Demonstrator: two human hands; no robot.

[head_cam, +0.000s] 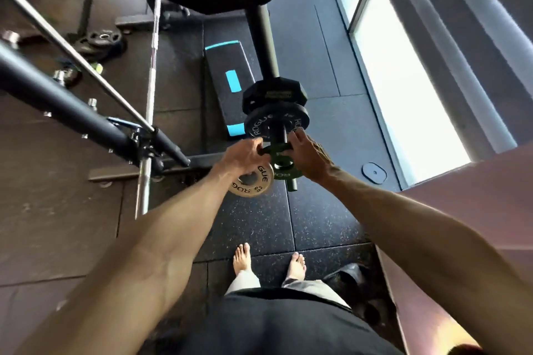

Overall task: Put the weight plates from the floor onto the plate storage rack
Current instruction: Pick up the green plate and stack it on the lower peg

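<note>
Pinching green plate (pixel 284 174) at rack peg (pixel 294 183) with left hand (pixel 245 154) and right hand (pixel 305 153) (left also gripping pale plate (pixel 256 181)); may slip from that crowded grip.

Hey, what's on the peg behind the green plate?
A black Rogue plate, then a black angular plate behind it, mostly covered. Anything further back is hidden.
</note>
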